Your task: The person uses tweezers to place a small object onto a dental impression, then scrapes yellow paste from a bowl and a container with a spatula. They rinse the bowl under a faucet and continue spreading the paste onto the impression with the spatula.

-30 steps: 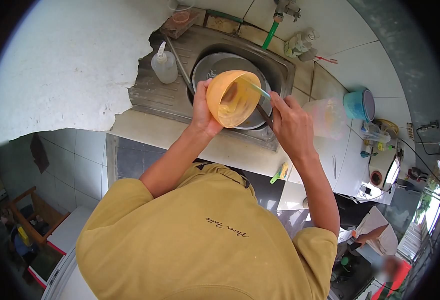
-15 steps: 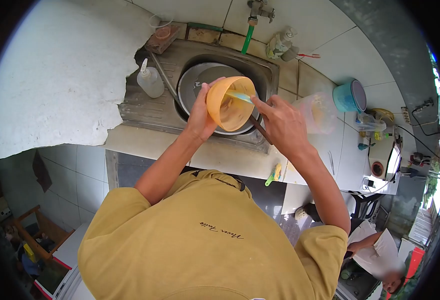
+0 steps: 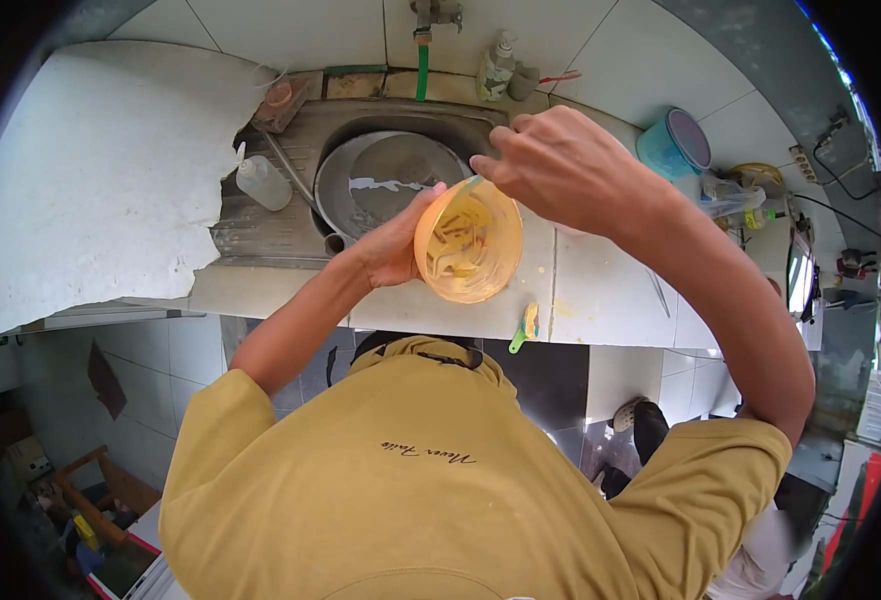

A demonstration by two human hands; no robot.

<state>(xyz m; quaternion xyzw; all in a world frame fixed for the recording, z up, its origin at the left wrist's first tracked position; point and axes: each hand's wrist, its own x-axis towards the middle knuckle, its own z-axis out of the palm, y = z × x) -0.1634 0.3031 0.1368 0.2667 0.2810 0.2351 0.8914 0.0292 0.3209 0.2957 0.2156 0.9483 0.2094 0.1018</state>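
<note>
My left hand (image 3: 397,240) grips an orange plastic bowl (image 3: 500,262) by its left side. The bowl is tilted so its inside faces me, and creamy yellow streaks and darker smears coat it. Above its upper rim my right hand (image 3: 550,165) is closed on a slim, light-blue-handled utensil (image 3: 473,184), which slants down into the bowl. The utensil's working end is hard to make out against the smeared wall. Behind the bowl, a round metal basin (image 3: 335,185) with cloudy liquid sits in the steel sink (image 3: 290,232).
A white pump bottle (image 3: 263,183) stands left of the basin. A green hose (image 3: 422,75) hangs from the tap (image 3: 435,18). On the counter lie a green-handled tool (image 3: 522,335) and a thin metal utensil (image 3: 657,293); a teal tub (image 3: 672,145) stands farther right.
The bowl has come nearer the counter's front edge and its inside now faces me more. My right hand has risen above the rim, its elbow swung outward. The camera view has shifted.
</note>
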